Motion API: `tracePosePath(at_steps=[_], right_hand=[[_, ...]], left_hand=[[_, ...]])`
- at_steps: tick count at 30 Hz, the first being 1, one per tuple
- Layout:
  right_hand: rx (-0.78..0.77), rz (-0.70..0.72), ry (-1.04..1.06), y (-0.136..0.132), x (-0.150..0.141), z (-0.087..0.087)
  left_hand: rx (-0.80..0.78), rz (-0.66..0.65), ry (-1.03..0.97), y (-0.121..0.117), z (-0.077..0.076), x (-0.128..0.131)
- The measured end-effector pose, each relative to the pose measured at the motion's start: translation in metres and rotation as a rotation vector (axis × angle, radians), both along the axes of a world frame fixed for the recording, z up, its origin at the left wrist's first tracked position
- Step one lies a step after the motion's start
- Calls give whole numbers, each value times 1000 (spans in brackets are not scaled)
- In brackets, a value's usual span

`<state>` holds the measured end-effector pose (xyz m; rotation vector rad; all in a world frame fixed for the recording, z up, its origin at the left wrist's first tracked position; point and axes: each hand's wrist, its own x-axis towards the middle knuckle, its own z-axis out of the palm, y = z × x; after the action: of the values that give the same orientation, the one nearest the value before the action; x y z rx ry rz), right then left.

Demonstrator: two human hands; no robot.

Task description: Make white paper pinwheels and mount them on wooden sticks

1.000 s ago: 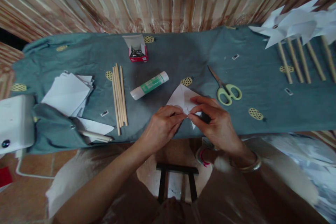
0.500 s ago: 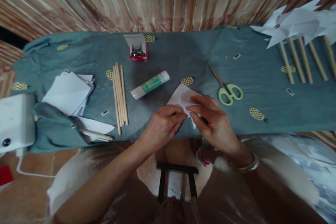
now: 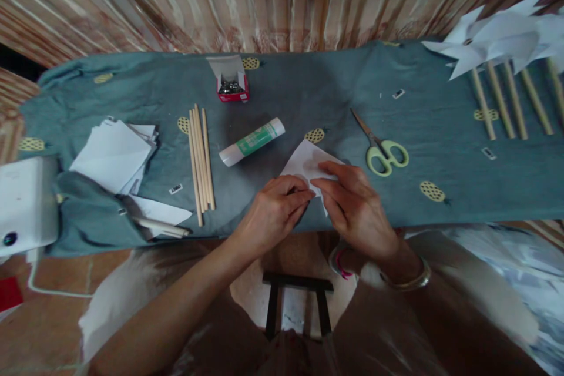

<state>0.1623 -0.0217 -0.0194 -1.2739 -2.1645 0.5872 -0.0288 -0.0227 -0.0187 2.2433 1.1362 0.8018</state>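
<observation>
A white sheet of paper (image 3: pixel 308 155) lies near the front edge of the table, with cut or folded points around it. My left hand (image 3: pixel 279 202) pinches a part of this paper between thumb and fingers. From the other side, my right hand (image 3: pixel 355 202) touches the same paper with bent fingers, its fingertips close to those of the left; the right hand covers much of the paper's right side. A glue stick (image 3: pixel 253 142) with a green label lies just beyond my left hand. To the right are scissors (image 3: pixel 383 153) with light green handles.
Wooden sticks (image 3: pixel 201 158) and stacked white paper squares (image 3: pixel 112 153) lie at left, near a white device (image 3: pixel 29 205). A red box of small metal pieces (image 3: pixel 232 91) stands open at the back. Several paper pinwheels (image 3: pixel 473 41) on sticks lie at far right.
The right hand's fingers have drawn slightly closer together and inward over the paper. My left hand holds nearly the same pinch.
</observation>
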Motion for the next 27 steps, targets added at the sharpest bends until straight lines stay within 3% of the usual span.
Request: tracePosePath(at_steps=[13, 17, 27], right_hand=[[-19, -26, -6, -3, -4, -4], [-10, -23, 77, 2, 2, -1], [-25, -150, 68, 19, 9, 4]], left_hand=[[87, -1, 28, -1, -1, 3], [139, 3, 60, -1, -4, 2], [256, -5, 184, 2, -1, -5]])
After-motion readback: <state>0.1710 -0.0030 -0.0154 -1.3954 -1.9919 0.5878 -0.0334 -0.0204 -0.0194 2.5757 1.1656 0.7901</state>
